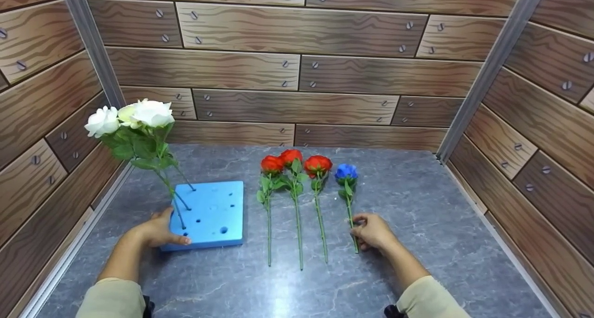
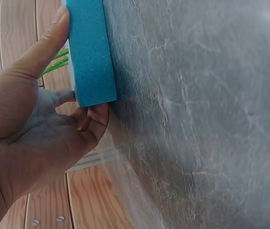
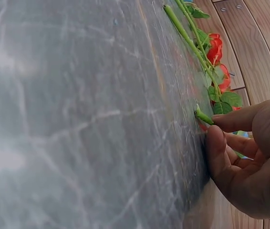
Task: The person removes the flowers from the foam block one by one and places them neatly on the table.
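Note:
My left hand (image 1: 160,230) grips the near left corner of a blue foam block (image 1: 216,220), thumb over the top and fingers along its side. In the left wrist view, the block's end (image 2: 92,57) sits between thumb and fingers. Artificial white roses (image 1: 153,113), one partly yellowish, stand in holes on the block's left side and lean left. My right hand (image 1: 371,232) pinches the lower stem of a blue rose (image 1: 346,171), which lies on the table. The right wrist view shows the stem's cut end (image 3: 202,116) poking out from thumb and finger.
Three red roses (image 1: 318,165) lie side by side on the grey marbled table (image 1: 417,192) between block and blue rose, stems toward me. Several open holes, one larger (image 1: 223,230), dot the block. Wood-patterned walls (image 1: 297,72) enclose the back and both sides.

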### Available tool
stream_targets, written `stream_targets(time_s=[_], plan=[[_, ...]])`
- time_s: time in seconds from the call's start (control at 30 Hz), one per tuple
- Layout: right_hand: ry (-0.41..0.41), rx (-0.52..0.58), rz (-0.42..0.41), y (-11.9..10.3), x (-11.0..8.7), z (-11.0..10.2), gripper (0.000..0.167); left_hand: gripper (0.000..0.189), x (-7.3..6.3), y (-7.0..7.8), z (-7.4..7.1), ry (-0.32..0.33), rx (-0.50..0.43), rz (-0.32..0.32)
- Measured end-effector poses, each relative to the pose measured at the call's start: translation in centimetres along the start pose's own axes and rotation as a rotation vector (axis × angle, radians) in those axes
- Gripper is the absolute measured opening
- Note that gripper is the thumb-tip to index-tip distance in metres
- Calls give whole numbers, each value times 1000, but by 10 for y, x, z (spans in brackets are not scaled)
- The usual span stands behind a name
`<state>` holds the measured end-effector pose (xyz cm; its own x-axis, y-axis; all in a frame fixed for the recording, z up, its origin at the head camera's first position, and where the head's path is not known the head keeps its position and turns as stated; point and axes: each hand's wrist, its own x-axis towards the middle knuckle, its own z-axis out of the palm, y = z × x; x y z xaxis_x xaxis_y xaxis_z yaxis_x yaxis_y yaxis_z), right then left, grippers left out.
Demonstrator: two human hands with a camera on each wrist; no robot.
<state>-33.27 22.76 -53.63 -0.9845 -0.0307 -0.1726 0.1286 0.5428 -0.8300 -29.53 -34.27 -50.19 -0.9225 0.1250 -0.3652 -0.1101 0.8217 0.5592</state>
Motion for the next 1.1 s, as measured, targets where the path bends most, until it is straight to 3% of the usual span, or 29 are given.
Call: stream_targets(time_s=[0.53,1.1], plan=[[-33,-151,-5,-6,1,-4,50,137,0,0,0,1,17,3],[-25,-367,-124,-18,10,-15,46,137,1,-1,0,0,11,2]])
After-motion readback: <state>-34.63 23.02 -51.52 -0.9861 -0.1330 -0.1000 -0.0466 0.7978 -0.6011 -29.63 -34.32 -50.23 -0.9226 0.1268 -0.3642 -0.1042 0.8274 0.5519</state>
